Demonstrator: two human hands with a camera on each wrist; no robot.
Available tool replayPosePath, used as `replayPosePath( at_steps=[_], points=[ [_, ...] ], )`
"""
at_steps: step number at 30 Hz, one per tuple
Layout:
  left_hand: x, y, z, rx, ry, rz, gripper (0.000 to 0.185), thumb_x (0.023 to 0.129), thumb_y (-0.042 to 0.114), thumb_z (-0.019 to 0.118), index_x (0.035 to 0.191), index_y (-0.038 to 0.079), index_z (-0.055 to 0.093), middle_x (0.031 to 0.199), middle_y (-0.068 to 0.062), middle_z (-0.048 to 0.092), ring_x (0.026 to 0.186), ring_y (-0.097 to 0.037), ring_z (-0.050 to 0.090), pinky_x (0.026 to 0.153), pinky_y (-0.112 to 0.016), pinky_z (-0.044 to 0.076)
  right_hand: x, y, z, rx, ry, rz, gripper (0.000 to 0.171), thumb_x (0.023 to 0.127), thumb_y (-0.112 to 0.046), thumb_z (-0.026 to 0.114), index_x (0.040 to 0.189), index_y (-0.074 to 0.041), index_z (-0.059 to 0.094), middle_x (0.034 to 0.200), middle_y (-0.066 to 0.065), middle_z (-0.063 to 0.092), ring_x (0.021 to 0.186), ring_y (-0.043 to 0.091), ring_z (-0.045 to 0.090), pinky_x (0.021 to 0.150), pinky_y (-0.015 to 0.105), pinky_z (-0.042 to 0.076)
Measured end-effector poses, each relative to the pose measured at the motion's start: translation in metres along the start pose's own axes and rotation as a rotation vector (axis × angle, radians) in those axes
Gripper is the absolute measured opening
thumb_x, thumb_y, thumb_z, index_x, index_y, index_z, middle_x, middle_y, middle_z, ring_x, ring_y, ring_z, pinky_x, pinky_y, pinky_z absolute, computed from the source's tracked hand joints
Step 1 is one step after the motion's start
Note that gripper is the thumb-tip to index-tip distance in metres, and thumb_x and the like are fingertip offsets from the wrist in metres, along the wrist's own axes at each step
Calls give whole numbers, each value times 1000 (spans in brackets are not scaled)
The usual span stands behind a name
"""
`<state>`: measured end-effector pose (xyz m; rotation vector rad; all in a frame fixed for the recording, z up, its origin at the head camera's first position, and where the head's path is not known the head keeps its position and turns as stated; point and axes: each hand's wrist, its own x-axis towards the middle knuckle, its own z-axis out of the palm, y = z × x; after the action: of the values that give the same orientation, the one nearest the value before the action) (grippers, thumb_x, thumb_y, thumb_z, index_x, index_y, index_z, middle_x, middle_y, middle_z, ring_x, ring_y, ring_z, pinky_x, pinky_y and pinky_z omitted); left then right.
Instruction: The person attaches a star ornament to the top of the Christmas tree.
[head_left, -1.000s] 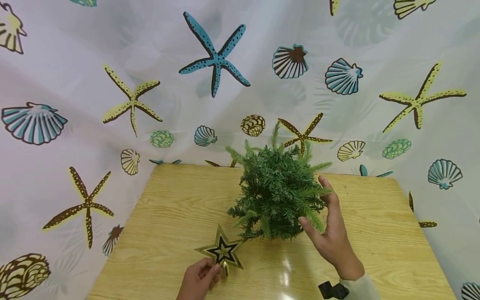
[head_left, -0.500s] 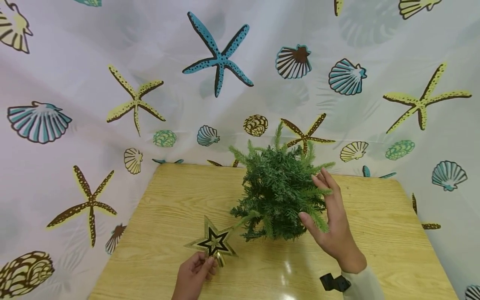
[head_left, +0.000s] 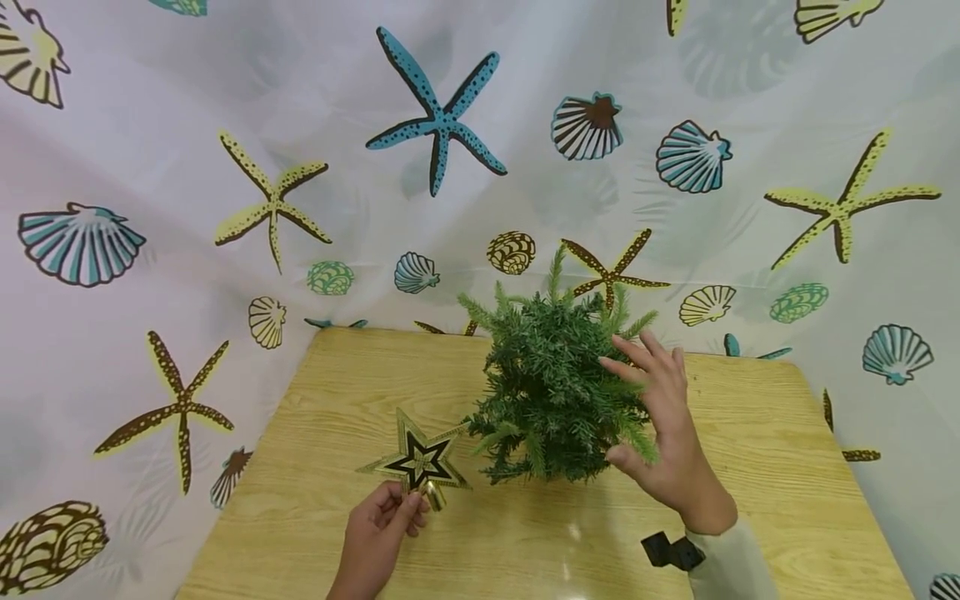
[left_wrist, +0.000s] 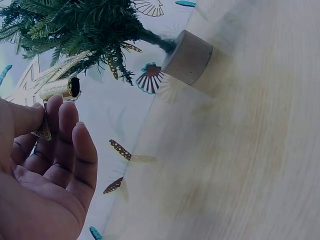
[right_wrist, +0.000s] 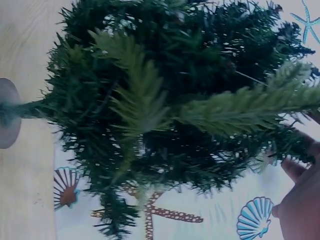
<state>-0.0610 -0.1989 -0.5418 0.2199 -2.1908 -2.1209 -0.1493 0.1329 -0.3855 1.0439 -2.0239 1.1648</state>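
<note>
A small artificial Christmas tree (head_left: 555, 392) stands on the table in the head view, dark green with lighter sprigs. In the left wrist view its round grey base (left_wrist: 190, 57) rests on the tabletop. Left of the tree, my left hand (head_left: 375, 533) pinches a gold-and-black star tree topper (head_left: 420, 461) by a lower point between thumb and fingers. The topper's hollow gold tube (left_wrist: 61, 89) points toward the lower right in the head view. My right hand (head_left: 675, 454) has its fingers spread at the tree's right side, fingertips overlapping the branches.
The light wood table (head_left: 337, 392) is bordered by a white curtain (head_left: 337, 100) printed with starfish and shells. A black device (head_left: 671, 552) is strapped at the right wrist, beside a pale sleeve (head_left: 731, 562).
My left hand has carried the star topper up and to the left, tilting it slightly. The right hand's fingers have shifted left, farther over the tree's branches.
</note>
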Motion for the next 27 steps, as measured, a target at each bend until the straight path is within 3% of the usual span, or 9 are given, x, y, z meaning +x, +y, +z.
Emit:
replayPosePath(
  at_steps=[4, 8, 13, 19, 27],
  points=[
    [3, 5, 0, -4, 1, 38, 22, 94, 17, 62, 93, -4, 55, 90, -23, 65, 74, -28, 64, 61, -33, 54, 8, -6, -4, 50, -40, -49, 90, 89, -74, 35, 132, 3, 51, 140, 25, 42, 136, 46, 24, 106, 64, -10],
    [3, 9, 2, -10, 8, 43, 21, 94, 14, 61, 94, -5, 55, 91, -26, 64, 72, -24, 64, 60, -32, 54, 15, -9, -8, 171, -87, -73, 95, 90, -75, 25, 134, 6, 48, 141, 25, 41, 132, 45, 32, 107, 65, -7],
    [3, 12, 5, -8, 3, 45, 22, 94, 15, 62, 93, -6, 55, 91, -26, 64, 72, -25, 64, 61, -33, 54, 15, -4, -11, 302, -120, -35, 93, 95, -68, 10, 136, 9, 44, 141, 29, 39, 133, 45, 31, 111, 58, 8],
    [5, 17, 4, 0, 3, 52, 21, 94, 17, 62, 94, -4, 57, 90, -21, 65, 75, -31, 64, 62, -34, 55, 18, 9, -15, 276, -159, 6, 79, 101, -56, 12, 140, 7, 40, 142, 24, 42, 132, 40, 34, 112, 40, 22],
    [11, 28, 3, 14, -1, 102, 23, 95, 20, 61, 94, -3, 57, 90, -24, 63, 74, -31, 63, 62, -34, 54, 33, 15, -27, 299, -209, 105, 64, 105, -42, 7, 143, -2, 40, 139, 17, 48, 129, 32, 41, 110, 38, 25]
  ],
)
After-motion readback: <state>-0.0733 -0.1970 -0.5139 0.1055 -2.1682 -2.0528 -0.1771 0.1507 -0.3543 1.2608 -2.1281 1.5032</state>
